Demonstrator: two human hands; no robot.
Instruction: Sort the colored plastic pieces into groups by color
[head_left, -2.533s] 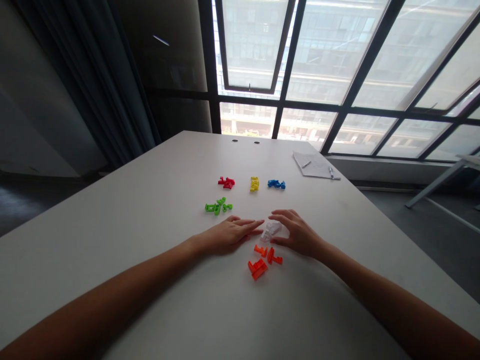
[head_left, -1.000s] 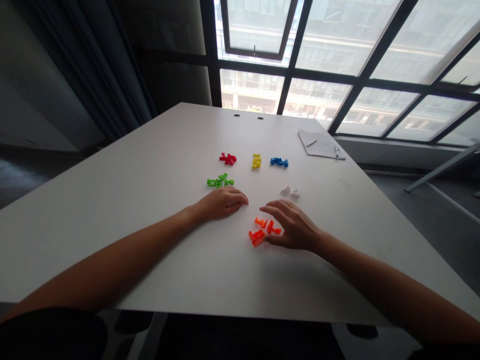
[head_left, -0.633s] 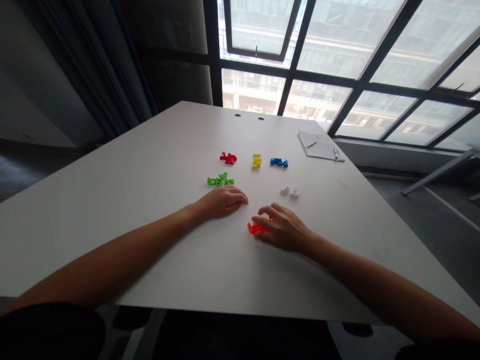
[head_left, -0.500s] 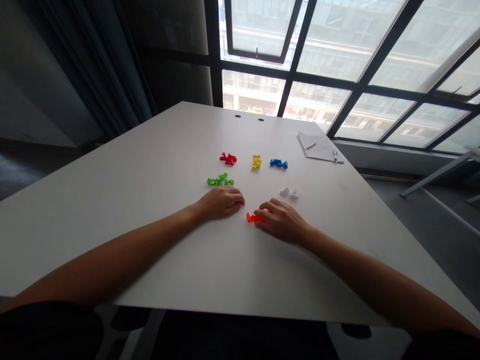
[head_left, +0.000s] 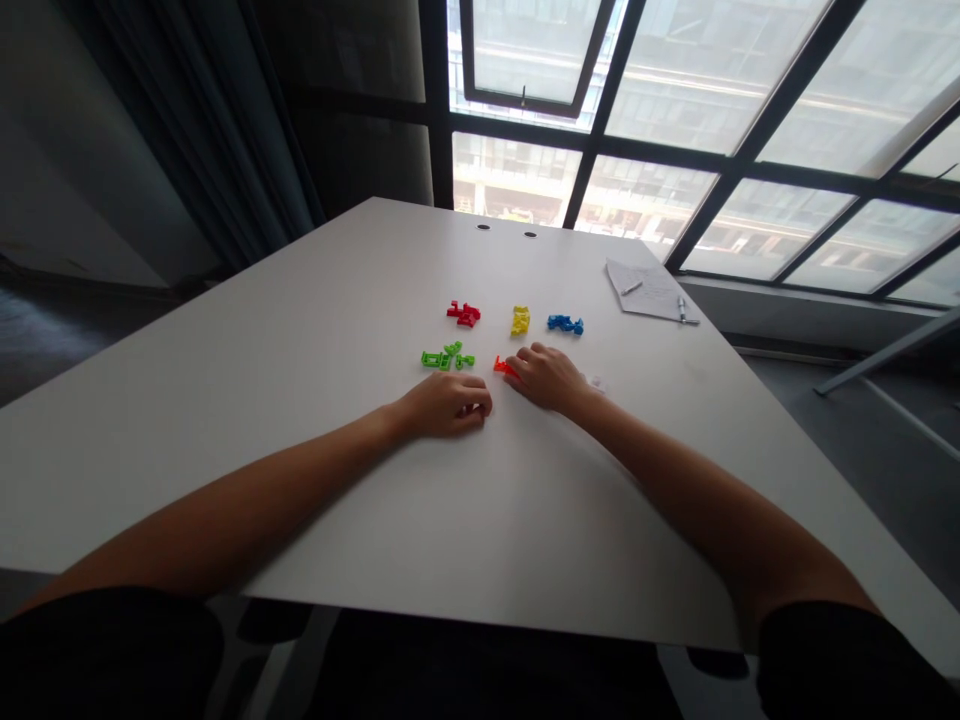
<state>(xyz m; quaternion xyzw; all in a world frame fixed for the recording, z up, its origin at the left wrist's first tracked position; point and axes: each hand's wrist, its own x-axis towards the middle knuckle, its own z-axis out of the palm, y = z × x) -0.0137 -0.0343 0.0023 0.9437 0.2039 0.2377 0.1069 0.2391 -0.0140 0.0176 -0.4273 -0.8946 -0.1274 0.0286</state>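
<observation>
My right hand (head_left: 547, 378) is curled over orange plastic pieces (head_left: 504, 366), covering most of them; only their left end shows. My left hand (head_left: 454, 404) rests on the table to the left with its fingers bent together, and what they hold, if anything, I cannot make out. Just beyond that hand lie bright green plastic pieces (head_left: 448, 358). White pieces (head_left: 597, 383) peek out behind my right wrist, mostly hidden. Farther back are small clusters of red pieces (head_left: 464, 314), yellow pieces (head_left: 520, 320) and blue pieces (head_left: 565, 324).
Everything lies on a white table (head_left: 315, 320). Toward its far right edge are paper sheets (head_left: 649, 290) with a pen (head_left: 632, 288) and another pen-like item (head_left: 682, 309). Two dark round inserts sit near the back edge, before large windows (head_left: 660, 90). A dark curtain (head_left: 247, 130) hangs at left.
My right hand has slid the orange pieces away from me, up beside the green ones, and now partly hides the white pieces. My left hand has stayed nearly in place, its fingers slightly more bent.
</observation>
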